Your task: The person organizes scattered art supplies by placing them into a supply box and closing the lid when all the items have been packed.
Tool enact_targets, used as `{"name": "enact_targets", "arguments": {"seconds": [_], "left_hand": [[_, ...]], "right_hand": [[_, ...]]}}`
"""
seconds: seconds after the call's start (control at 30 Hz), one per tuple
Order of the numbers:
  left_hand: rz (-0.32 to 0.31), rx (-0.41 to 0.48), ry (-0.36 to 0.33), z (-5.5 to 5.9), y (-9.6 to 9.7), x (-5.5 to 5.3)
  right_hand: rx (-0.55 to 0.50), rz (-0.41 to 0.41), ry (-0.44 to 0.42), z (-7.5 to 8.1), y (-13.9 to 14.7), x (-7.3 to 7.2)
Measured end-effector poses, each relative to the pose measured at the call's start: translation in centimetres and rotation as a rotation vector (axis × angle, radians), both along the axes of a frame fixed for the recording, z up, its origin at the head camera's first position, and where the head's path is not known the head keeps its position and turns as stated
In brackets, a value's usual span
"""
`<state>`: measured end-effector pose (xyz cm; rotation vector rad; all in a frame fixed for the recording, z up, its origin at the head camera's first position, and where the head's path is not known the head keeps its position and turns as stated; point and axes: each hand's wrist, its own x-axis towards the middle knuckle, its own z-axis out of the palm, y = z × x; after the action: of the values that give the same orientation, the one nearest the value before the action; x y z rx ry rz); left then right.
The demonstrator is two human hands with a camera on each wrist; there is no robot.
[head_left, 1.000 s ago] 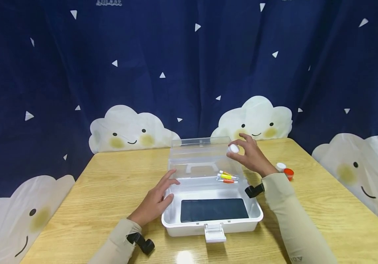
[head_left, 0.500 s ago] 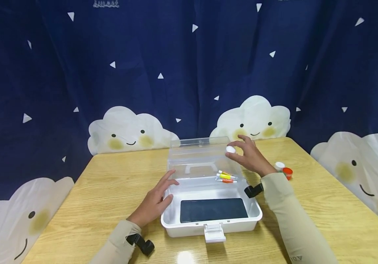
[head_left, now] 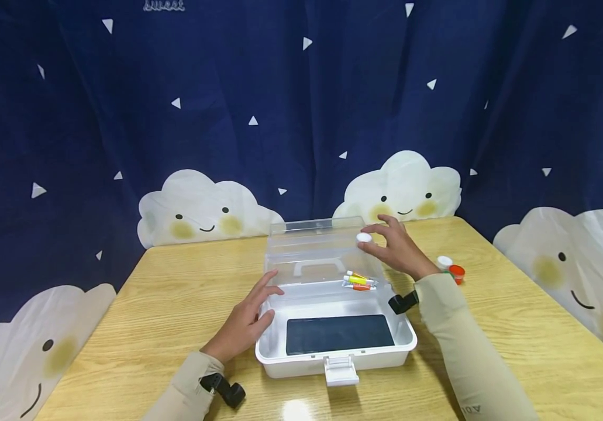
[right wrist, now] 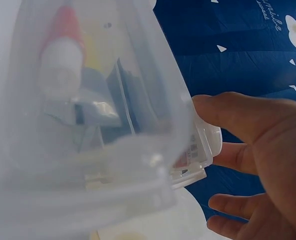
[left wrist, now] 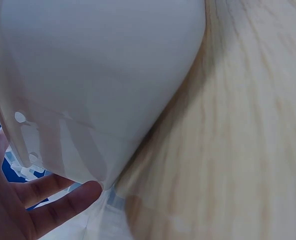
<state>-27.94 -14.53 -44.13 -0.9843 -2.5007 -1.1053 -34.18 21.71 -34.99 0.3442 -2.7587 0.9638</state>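
Note:
My right hand [head_left: 398, 248] pinches a small round jar with a white lid [head_left: 364, 238] between thumb and finger. It overlaps the raised clear lid [head_left: 301, 245] of a white storage box [head_left: 306, 368] in the head view. The right wrist view shows the jar's printed label, partly behind cloudy plastic. My left hand [head_left: 243, 324] rests at the box's left side with fingers spread; fingertips [left wrist: 90, 192] lie at its outer corner in the left wrist view. Several paint tubes [head_left: 358, 282] with yellow and orange lie toward the box's back right. A dark rectangular panel [head_left: 339, 334] lies inside.
Right of the box, beside my right sleeve, stand a white-lidded jar [head_left: 444, 262] and a red jar [head_left: 457, 273], with a bit of green between them. The box's front latch [head_left: 341, 371] hangs down. A blue curtain [head_left: 227, 76] closes off the wooden table's [head_left: 190, 280] back.
My right hand has moved slightly left with the jar, whose lid now faces more upward. My left hand stays at the box. The head view has shifted a little.

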Motion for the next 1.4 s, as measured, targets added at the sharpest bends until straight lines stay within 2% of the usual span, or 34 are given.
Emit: {"name": "enact_targets", "arguments": {"seconds": [0.37,0.8,1.4], "left_hand": [[0.017,-0.010,-0.020,0.0,0.0,0.1],[0.009,-0.004,0.006,0.1,0.1,0.1],[0.030,-0.019,-0.039,0.3,0.2,0.3]], "right_hand": [[0.010,-0.001,0.003,0.2,0.1,0.1],[0.035,0.022,0.030,0.6,0.7,0.3],[0.011,-0.004,0.058,1.2,2.5,0.6]]}}
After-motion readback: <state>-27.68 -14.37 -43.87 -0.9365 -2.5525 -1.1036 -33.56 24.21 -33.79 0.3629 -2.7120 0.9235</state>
